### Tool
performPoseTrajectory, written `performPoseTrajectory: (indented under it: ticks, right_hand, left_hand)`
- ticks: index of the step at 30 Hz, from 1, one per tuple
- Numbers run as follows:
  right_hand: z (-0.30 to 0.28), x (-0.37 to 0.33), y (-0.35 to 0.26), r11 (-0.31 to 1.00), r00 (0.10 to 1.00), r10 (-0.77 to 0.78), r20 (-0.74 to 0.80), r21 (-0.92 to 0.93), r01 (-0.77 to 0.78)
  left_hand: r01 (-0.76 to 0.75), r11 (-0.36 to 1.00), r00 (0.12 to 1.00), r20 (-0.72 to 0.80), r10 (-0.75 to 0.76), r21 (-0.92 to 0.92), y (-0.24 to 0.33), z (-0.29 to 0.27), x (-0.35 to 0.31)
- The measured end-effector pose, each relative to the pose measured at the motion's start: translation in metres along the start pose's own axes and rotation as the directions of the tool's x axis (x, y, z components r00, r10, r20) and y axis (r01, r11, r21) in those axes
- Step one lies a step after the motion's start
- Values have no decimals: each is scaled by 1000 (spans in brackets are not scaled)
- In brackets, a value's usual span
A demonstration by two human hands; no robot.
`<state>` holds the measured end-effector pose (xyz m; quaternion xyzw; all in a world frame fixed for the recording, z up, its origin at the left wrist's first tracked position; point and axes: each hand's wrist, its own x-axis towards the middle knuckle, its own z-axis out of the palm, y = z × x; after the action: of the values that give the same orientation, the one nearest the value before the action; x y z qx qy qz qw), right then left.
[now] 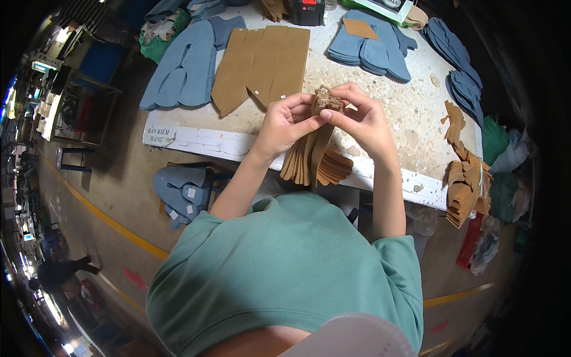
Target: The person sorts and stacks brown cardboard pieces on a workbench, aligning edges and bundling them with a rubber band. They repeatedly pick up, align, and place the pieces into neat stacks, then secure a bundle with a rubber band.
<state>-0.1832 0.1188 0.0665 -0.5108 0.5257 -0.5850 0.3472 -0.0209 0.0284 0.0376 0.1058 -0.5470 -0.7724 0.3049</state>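
Note:
Above the near edge of the table, a bundle of tan suede-like strips (302,162) is gripped at its upper end by both hands. My left hand (284,124) is closed on the left side of the bundle, its thumb pressed near the top. On the other side, my right hand (367,122) pinches the same end with thumb and fingers, and the two thumbs almost meet. The rounded lower ends fan out into two groups below my hands. Small pale tags or ties show at the gripped end; which, I cannot tell.
Stacks of blue cut pieces (178,74) and tan panels (262,62) lie on the worn white table (410,119). More blue stacks (372,47) sit at the back and right. Tan bundles (467,187) overhang the right edge. Below the left edge are tagged blue pieces (181,193).

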Motion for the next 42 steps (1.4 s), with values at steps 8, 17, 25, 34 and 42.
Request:
performPoseTrajectory:
  ticks: [8, 17, 25, 34, 42]
  right_hand:
    - [-6, 18, -57, 852, 969, -233, 81, -463, 244]
    - [-8, 42, -91, 655, 836, -494, 238, -530, 538]
    - [-13, 53, -93, 697, 871, -421, 254, -523, 490]
    - [-57, 112, -53, 896, 976, 25, 218, -437, 75]
    - [-74, 179, 55, 855, 910, 355, 214, -469, -223]
  left_hand:
    - [-100, 994, 992, 85, 95, 49, 26, 5, 8]
    - [-258, 946, 965, 92, 245, 196, 63, 12, 18]
    - [-258, 946, 961, 151, 230, 198, 50, 14, 26]
    - [95, 995, 983, 161, -88, -35, -13, 21, 8]
    - [408, 783, 889, 10, -457, -470, -39, -2, 11]
